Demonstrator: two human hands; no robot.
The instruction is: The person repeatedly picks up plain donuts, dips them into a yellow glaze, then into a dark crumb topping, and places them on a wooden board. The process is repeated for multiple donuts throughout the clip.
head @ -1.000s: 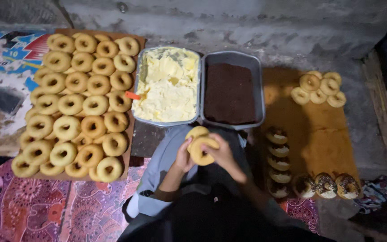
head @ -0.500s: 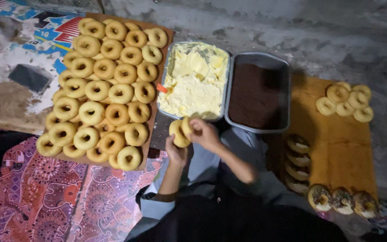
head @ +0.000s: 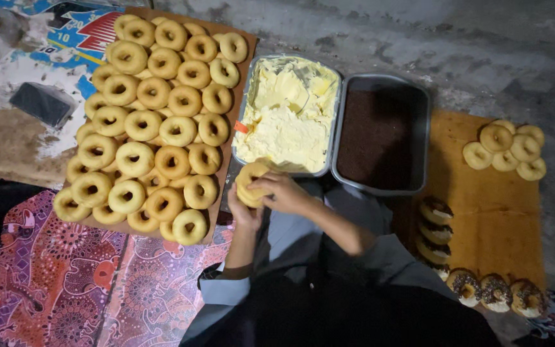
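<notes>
Two hands on one plain ring doughnut [head: 250,183], held at frame centre, just off the near edge of the cream tray. Left hand [head: 244,212] cupped under the doughnut from 6 o'clock, fingers wrapped on its lower edge. Right hand [head: 285,193] gripping it from 3 o'clock, fingers curled over its face. Doughnut looks split or doubled, two layers showing; cannot tell which.

At 12 o'clock of the doughnut: metal tray of pale yellow cream [head: 288,115], heaped and uneven. Touching that tray's 3 o'clock side: second metal tray of dark brown crumbs [head: 380,135].

At 9 to 11 o'clock: cardboard sheet [head: 223,167] packed with plain ring doughnuts [head: 155,122] in rough rows, some overlapping.

At 3 o'clock, well apart: wooden board [head: 489,212]. Small cluster of plain doughnuts [head: 505,148] at its far end, filled doughnuts standing on edge [head: 435,231] along its left side, chocolate-coated ones [head: 496,289] along the near edge.

At 7 o'clock: patterned red cloth [head: 65,283]. Grey sleeves and dark lap at 6 o'clock.
</notes>
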